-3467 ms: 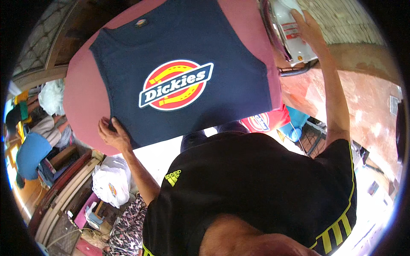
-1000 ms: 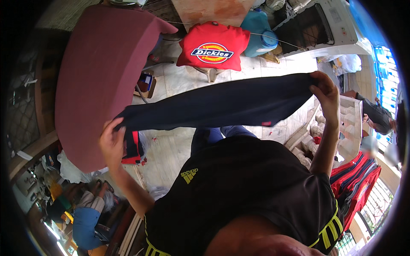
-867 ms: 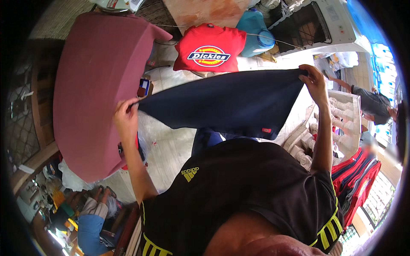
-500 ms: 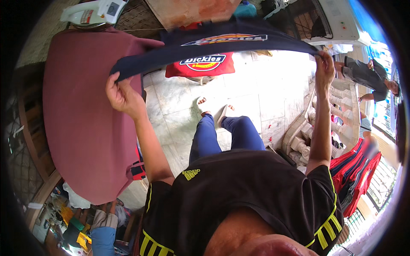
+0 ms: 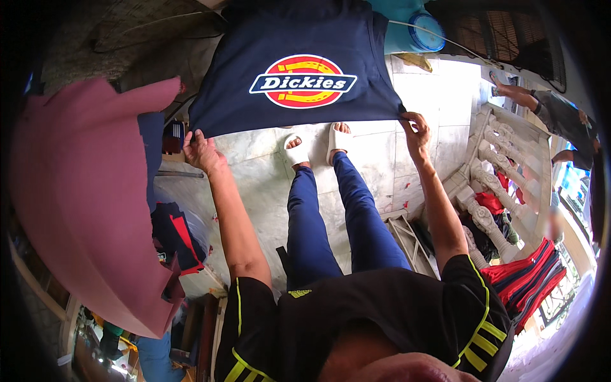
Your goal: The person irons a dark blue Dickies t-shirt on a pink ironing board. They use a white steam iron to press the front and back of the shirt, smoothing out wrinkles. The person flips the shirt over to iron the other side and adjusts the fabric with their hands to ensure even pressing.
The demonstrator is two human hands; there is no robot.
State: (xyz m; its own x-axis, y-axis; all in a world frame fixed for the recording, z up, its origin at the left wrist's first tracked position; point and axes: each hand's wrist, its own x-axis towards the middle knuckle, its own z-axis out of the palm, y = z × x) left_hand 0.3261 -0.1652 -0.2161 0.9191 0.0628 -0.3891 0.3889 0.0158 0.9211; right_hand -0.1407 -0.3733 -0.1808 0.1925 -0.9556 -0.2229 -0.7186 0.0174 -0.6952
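A navy blue shirt [image 5: 223, 83] is spread out in front of me at the top of the view, with a large red, yellow and white emblem printed on it. My left hand [image 5: 203, 151] pinches the near left corner of its hem. At the near right corner, my right hand [image 5: 417, 135] grips the same edge between thumb and fingers. The cloth is stretched almost flat between both hands, above the floor. Its far end runs past the top edge of the picture.
On my left stands a padded board with a dull pink cover [image 5: 76, 191]; dark and red folded clothes [image 5: 178, 235] lie beside it. A blue container [image 5: 425, 30] is at the far right. A white balustrade [image 5: 493, 159], hanging garments [image 5: 528, 277] and another person [image 5: 560, 118] are on the right.
The shirt has swung from a raised, narrow strip to a flat spread with its emblem facing up. Both hands have come down and closer together. The red cloth beyond is now hidden.
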